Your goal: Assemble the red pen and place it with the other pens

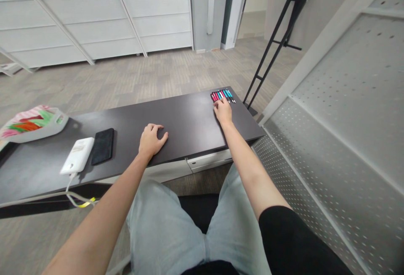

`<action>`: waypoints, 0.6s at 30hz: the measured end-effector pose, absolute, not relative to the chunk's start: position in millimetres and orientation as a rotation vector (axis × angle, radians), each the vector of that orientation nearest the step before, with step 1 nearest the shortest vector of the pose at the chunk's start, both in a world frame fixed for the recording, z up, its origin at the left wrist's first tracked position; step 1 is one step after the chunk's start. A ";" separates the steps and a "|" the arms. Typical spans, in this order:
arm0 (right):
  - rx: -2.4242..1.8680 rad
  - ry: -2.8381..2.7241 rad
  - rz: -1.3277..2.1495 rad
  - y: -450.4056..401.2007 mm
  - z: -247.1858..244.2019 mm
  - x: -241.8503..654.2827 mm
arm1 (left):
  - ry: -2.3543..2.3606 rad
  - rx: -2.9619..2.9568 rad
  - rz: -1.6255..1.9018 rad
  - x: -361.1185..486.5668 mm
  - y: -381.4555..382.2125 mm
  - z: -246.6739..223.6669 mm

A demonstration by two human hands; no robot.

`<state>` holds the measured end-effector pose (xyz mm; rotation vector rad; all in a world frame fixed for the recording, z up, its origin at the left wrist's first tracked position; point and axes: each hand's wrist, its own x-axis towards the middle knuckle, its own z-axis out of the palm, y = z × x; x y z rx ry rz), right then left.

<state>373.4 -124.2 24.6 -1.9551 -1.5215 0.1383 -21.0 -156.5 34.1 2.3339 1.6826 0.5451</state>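
Observation:
Several red, white and teal pens (229,94) lie side by side at the far right corner of the dark table (179,113). My right hand (222,110) is at the near ends of the pens on the left side of the row, its fingers curled in. Whatever those fingers touch or hold is too small to make out. Resting on the table's middle, my left hand (151,139) has its fingers bent and thumb apart, with nothing in it.
Left of my left hand lie a black phone (103,146) and a white power bank (77,155) with a cable. A white basket (58,125) holds colourful items at far left. A black stand (268,62) and perforated panel (341,98) are on the right.

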 end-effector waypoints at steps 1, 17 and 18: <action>-1.957 -1.528 0.142 -124.0 24.7 373.1 | 1.689 2.331 0.547 -20.8 -156.4 34.0; -1.988 -1.520 0.196 -125.1 33.3 367.6 | 1.654 2.303 0.607 -22.7 -153.9 28.1; -1.988 -1.518 0.199 -125.0 33.1 367.5 | 1.656 2.297 0.611 -22.6 -153.7 27.7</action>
